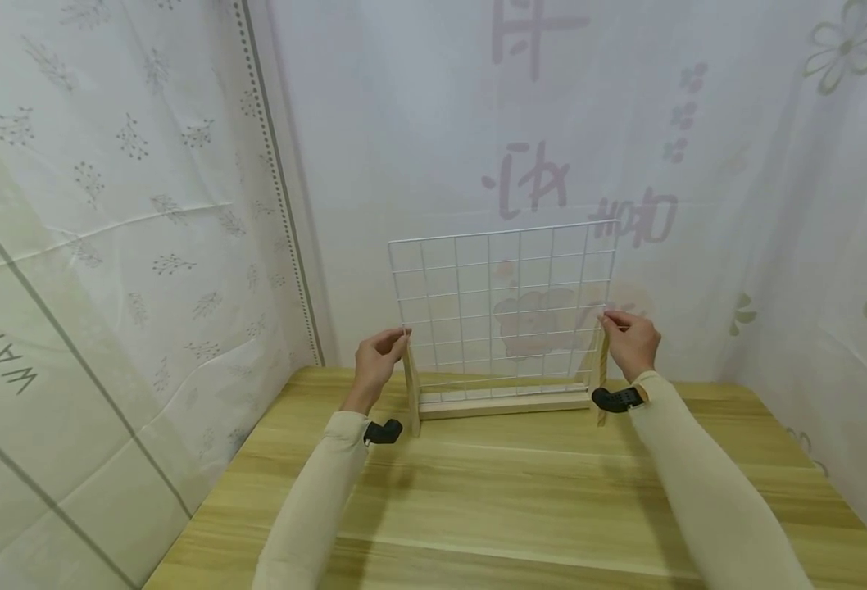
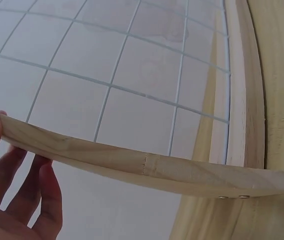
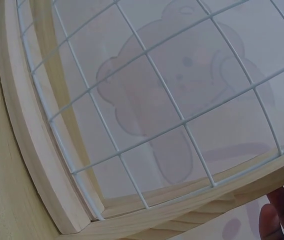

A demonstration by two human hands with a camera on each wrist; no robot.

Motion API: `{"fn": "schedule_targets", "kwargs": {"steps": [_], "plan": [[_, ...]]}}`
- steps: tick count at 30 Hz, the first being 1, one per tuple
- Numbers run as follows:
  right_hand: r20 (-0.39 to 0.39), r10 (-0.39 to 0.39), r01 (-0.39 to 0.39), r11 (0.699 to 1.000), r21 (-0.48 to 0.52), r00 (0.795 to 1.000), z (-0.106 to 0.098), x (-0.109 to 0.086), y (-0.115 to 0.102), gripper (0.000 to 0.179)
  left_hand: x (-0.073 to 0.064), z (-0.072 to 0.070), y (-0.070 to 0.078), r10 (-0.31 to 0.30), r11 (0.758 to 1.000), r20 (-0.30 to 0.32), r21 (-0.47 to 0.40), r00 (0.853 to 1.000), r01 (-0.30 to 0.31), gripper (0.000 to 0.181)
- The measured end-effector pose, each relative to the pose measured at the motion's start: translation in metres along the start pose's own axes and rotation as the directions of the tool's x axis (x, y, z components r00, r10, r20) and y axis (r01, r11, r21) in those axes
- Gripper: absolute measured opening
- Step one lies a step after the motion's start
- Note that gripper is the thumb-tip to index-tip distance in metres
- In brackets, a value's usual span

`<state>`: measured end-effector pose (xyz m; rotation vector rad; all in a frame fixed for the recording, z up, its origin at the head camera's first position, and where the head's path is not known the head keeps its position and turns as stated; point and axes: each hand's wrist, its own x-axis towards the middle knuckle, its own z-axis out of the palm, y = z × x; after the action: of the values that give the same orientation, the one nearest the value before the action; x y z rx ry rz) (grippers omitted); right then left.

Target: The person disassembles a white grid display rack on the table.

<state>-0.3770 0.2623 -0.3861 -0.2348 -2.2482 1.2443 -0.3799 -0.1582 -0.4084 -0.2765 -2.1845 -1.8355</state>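
Left hand point(image 1: 376, 360) pinches the upper end of the left upright point(image 2: 107, 154), thumb on one side of the wood and fingertips on the other. Right hand point(image 1: 631, 342) holds the top of the right upright point(image 3: 217, 200) likewise, thumb close to the edge wire, fingers on the far side of the wood. Between the two uprights, a white wire grid point(image 3: 184, 121) stands on edge, rising well above both hands; its lower edge runs along the wooden base point(image 1: 507, 406). Two small screw heads point(image 2: 244, 196) show near the foot of the left upright. The whole stand rests toward the back of a wood-grain table point(image 1: 478, 508). Both forearms wear pale sleeves point(image 1: 706, 483), with a black device at each wrist. Behind hangs a pale printed curtain point(image 1: 374, 123), a faint bear figure visible through the mesh.
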Motion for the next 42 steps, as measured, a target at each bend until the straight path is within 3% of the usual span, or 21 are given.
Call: {"fn": "schedule_targets", "kwargs": {"steps": [13, 26, 34, 42], "plan": [[0.003, -0.007, 0.007, 1.0, -0.021, 1.0, 0.002, 0.003, -0.004, 0.031, -0.027, -0.004, 0.006, -0.002, 1.0, -0.009, -0.006, 1.0, 0.002, 0.026], [0.012, -0.015, 0.015, 1.0, -0.01, 1.0, 0.008, 0.002, -0.006, 0.03, -0.056, -0.01, 0.009, 0.021, 1.0, 0.02, 0.0, 1.0, -0.021, 0.03], [0.047, -0.008, 0.008, 1.0, -0.004, 0.999, 0.012, 0.004, -0.006, 0.031, -0.074, -0.015, 0.014, -0.02, 0.999, 0.022, 0.042, 1.0, 0.019, 0.03], [0.041, -0.026, 0.026, 1.0, -0.001, 0.999, 0.017, 0.003, -0.009, 0.031, -0.09, -0.018, 0.022, -0.014, 0.999, 0.042, 0.036, 0.999, 0.012, 0.035]]}}
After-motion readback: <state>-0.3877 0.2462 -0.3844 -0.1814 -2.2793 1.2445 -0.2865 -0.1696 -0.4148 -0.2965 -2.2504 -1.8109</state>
